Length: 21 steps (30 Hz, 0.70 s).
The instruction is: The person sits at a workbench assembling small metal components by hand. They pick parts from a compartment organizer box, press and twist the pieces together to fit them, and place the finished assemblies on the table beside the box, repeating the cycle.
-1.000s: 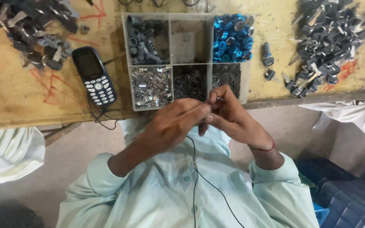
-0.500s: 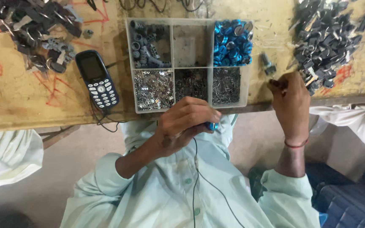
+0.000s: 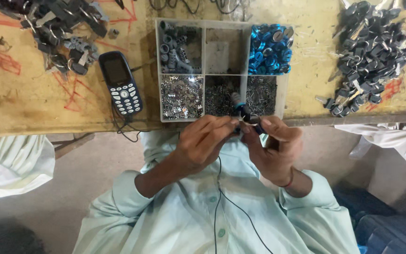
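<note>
Yellow worn wooden table (image 3: 34, 103) carries a clear six-compartment plastic tray (image 3: 222, 70) at twelve o'clock. I see my left hand (image 3: 203, 141) and right hand (image 3: 276, 148), each grip pinching one small blue-and-black cylindrical part (image 3: 241, 110), assembly seemingly midway; a dark key pile (image 3: 367, 51) waits at two o'clock.

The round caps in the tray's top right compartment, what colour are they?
Bright metallic blue caps, clearest in the head view.

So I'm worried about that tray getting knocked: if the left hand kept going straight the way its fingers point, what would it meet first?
The left hand points right and slightly up, so it would first meet the small dark and blue part held between both hands, then the right hand. The tray lies farther up, probably clear.
</note>
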Tool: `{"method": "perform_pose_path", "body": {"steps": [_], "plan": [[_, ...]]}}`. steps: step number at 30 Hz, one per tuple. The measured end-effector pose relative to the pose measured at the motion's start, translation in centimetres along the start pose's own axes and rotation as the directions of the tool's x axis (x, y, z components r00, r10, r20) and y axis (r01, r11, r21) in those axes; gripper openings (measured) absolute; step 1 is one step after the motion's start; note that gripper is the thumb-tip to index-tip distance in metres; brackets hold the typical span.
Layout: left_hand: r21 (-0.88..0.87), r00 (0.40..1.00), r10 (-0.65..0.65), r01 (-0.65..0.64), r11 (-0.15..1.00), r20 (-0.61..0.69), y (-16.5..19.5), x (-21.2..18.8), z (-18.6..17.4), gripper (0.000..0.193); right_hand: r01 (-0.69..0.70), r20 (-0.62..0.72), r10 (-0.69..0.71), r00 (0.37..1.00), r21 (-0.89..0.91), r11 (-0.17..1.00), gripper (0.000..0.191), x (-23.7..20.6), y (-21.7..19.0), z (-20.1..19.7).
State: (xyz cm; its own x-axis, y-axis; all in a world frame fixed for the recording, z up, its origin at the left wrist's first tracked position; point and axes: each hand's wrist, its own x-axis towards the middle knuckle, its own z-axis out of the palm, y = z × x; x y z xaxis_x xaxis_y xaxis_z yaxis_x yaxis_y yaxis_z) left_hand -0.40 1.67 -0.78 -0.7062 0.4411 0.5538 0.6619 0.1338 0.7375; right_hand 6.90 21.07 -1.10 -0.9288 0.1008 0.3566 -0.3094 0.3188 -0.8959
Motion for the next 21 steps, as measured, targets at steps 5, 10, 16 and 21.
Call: {"method": "perform_pose_path", "body": {"steps": [5,10,16,21], "plan": [[-0.354,0.982,-0.185,0.188,0.916,0.043,-0.3,-0.6,0.8,0.035,-0.066,0.154,0.073,0.985,-0.053,0.996,0.056,1.1,-0.4,-1.8],[-0.497,0.907,-0.420,0.373,0.783,0.020,0.2,-1.7,1.8,0.027,-0.006,0.232,0.022,0.973,-0.067,0.998,0.077,1.0,-0.2,-0.4],[-0.786,0.644,-0.718,0.575,0.227,0.264,0.6,-2.4,2.6,0.023,0.022,0.293,0.070,0.953,-0.298,0.954,0.082,1.4,-0.2,-0.9],[-0.886,0.694,-0.652,0.458,0.073,0.305,1.1,-1.2,1.9,0.028,0.204,0.120,-0.166,0.979,-0.513,0.834,0.062,1.7,-0.6,0.3]]}}
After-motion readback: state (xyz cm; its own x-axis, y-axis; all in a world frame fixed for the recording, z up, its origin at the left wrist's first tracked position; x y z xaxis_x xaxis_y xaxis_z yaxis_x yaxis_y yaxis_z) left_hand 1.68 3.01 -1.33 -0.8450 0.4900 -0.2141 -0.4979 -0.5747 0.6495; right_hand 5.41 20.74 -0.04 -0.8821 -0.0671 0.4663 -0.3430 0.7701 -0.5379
